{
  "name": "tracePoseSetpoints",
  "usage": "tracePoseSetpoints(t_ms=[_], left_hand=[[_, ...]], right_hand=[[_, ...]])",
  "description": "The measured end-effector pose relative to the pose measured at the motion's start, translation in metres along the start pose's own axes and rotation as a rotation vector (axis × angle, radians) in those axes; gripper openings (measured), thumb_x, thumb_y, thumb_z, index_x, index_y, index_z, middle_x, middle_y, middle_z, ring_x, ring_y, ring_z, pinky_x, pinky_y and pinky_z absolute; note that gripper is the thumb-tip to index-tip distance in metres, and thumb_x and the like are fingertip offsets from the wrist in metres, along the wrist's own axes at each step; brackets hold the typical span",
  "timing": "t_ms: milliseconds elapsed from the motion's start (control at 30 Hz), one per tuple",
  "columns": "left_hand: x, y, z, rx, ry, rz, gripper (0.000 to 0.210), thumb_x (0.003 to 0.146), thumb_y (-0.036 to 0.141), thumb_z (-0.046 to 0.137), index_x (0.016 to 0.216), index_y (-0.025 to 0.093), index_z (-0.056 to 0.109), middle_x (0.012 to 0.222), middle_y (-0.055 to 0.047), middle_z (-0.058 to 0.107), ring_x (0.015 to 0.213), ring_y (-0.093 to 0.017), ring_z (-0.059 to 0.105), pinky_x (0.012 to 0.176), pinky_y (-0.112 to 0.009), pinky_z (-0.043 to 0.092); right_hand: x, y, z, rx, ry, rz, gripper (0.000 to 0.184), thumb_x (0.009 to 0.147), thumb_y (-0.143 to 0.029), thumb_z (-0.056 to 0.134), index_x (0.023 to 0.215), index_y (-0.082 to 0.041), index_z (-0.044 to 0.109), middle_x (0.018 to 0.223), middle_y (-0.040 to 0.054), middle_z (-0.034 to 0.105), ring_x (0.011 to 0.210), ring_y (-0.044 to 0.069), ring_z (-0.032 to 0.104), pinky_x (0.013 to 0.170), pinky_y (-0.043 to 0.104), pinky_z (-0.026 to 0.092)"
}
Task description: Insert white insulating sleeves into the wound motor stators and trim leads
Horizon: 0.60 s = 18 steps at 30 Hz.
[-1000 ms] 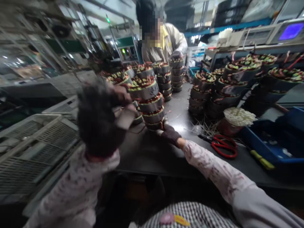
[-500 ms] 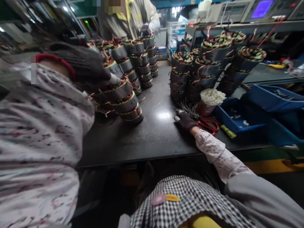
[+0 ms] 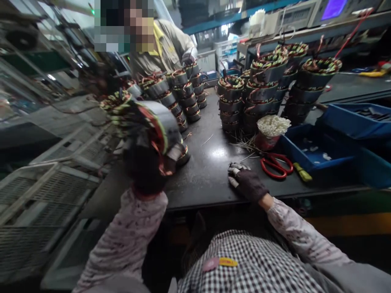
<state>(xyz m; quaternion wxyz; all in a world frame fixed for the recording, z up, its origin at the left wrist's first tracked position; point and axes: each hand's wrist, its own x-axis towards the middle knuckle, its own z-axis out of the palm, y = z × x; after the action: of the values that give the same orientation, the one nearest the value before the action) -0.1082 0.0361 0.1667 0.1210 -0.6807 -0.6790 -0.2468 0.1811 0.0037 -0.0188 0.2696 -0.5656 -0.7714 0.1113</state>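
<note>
Left hand [image 3: 142,162]: dark glove, blurred. Fingers closed about a ring [image 3: 166,118], one pale fingertip on its near lower side; the rest of the grip is hidden, so finger spread on the far side cannot be told. Ring is tilted, grey outer wall toward the right, copper and yellow-green wire end toward the palm. It is up off the table [image 3: 204,183]. More wire ends show just beyond and left of the grip; cannot tell which piece they belong to.

Right hand [image 3: 247,183]: dark glove with pale fingertips, nothing held. Fingers loosely extended, a little bent, palm down on the table near its front edge, well to the right of the held ring.

Beyond the left grip, slightly right: stacks [image 3: 186,101] of like rings. A co-worker's hand [image 3: 189,57] is at the top of a far one. Beyond the right hand: further stacks [image 3: 232,106].

Just right of the right hand: red-handled scissors [image 3: 275,177], then a yellow tool [image 3: 303,173]. Beyond the scissors: a red cup [image 3: 265,143] of white sticks [image 3: 273,124], thin strands [image 3: 244,140] loose at its left. Right of the cup: a blue bin [image 3: 320,162]. Left of the left hand, lower: pale slotted crates [image 3: 27,195].
</note>
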Motion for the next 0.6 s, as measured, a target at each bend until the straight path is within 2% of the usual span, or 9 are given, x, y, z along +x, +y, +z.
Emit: tracePoseSetpoints(t_ms=[67, 167, 267, 333, 400, 467, 533, 600], left_hand=[[-0.030, 0.012, 0.004, -0.058, -0.059, 0.090, 0.090, 0.085, 0.080, 0.069, 0.149, 0.018, 0.058, 0.144, -0.021, 0.068, 0.148, -0.050, 0.054, 0.125, -0.068, 0.043], [-0.055, 0.039, 0.024, -0.199, -0.304, 0.380, 0.064, 0.087, 0.059, 0.078, 0.140, 0.023, 0.068, 0.133, -0.013, 0.077, 0.134, -0.036, 0.068, 0.121, -0.048, 0.052], [-0.063, 0.073, 0.060, -0.214, -0.561, 0.445, 0.053, 0.087, 0.048, 0.081, 0.131, 0.019, 0.073, 0.121, -0.013, 0.080, 0.121, -0.035, 0.074, 0.110, -0.045, 0.057], [-0.067, 0.094, 0.082, -0.151, -0.662, 0.452, 0.048, 0.089, 0.048, 0.077, 0.127, 0.018, 0.076, 0.114, -0.015, 0.081, 0.114, -0.036, 0.076, 0.103, -0.047, 0.059], [-0.075, 0.107, 0.096, -0.084, -0.654, 0.454, 0.049, 0.093, 0.049, 0.071, 0.130, 0.016, 0.075, 0.117, -0.018, 0.081, 0.115, -0.037, 0.076, 0.104, -0.049, 0.058], [-0.087, 0.108, 0.100, -0.073, -0.567, 0.497, 0.057, 0.098, 0.048, 0.066, 0.141, 0.012, 0.068, 0.134, -0.022, 0.076, 0.128, -0.040, 0.071, 0.115, -0.054, 0.053], [-0.099, 0.097, 0.097, -0.104, -0.479, 0.530, 0.063, 0.101, 0.045, 0.061, 0.153, 0.009, 0.059, 0.152, -0.026, 0.065, 0.143, -0.042, 0.061, 0.127, -0.060, 0.041], [-0.106, 0.079, 0.091, -0.139, -0.473, 0.508, 0.062, 0.104, 0.041, 0.055, 0.158, 0.010, 0.055, 0.160, -0.026, 0.058, 0.149, -0.042, 0.056, 0.131, -0.064, 0.034]], right_hand=[[0.001, 0.001, -0.002, 0.059, 0.033, 0.033, 0.038, 0.102, -0.033, 0.057, 0.132, -0.017, 0.074, 0.141, 0.0207, 0.074, 0.134, 0.034, 0.068, 0.121, 0.059, 0.049], [-0.006, 0.005, -0.005, 0.214, 0.232, 0.139, 0.039, 0.102, -0.038, 0.056, 0.131, -0.019, 0.073, 0.135, 0.0183, 0.076, 0.129, 0.032, 0.071, 0.115, 0.055, 0.055], [-0.020, 0.009, -0.006, 0.354, 0.461, 0.279, 0.038, 0.102, -0.042, 0.057, 0.130, -0.021, 0.070, 0.125, 0.0146, 0.078, 0.119, 0.030, 0.074, 0.110, 0.053, 0.058], [-0.033, 0.009, -0.006, 0.386, 0.493, 0.335, 0.036, 0.101, -0.042, 0.058, 0.128, -0.021, 0.070, 0.120, 0.0129, 0.078, 0.110, 0.028, 0.075, 0.105, 0.052, 0.061], [-0.046, 0.006, -0.005, 0.346, 0.452, 0.309, 0.035, 0.101, -0.039, 0.057, 0.129, -0.021, 0.070, 0.120, 0.0130, 0.078, 0.112, 0.028, 0.075, 0.106, 0.052, 0.061], [-0.056, 0.000, -0.005, 0.262, 0.405, 0.233, 0.038, 0.102, -0.035, 0.056, 0.134, -0.021, 0.069, 0.127, 0.0150, 0.076, 0.123, 0.030, 0.071, 0.112, 0.053, 0.059], [-0.060, -0.009, -0.007, 0.204, 0.362, 0.169, 0.044, 0.102, -0.033, 0.056, 0.142, -0.021, 0.067, 0.139, 0.0173, 0.071, 0.133, 0.030, 0.067, 0.116, 0.052, 0.057], [-0.056, -0.019, -0.011, 0.203, 0.307, 0.113, 0.049, 0.102, -0.034, 0.058, 0.149, -0.023, 0.064, 0.150, 0.0176, 0.065, 0.141, 0.030, 0.063, 0.119, 0.051, 0.057]])
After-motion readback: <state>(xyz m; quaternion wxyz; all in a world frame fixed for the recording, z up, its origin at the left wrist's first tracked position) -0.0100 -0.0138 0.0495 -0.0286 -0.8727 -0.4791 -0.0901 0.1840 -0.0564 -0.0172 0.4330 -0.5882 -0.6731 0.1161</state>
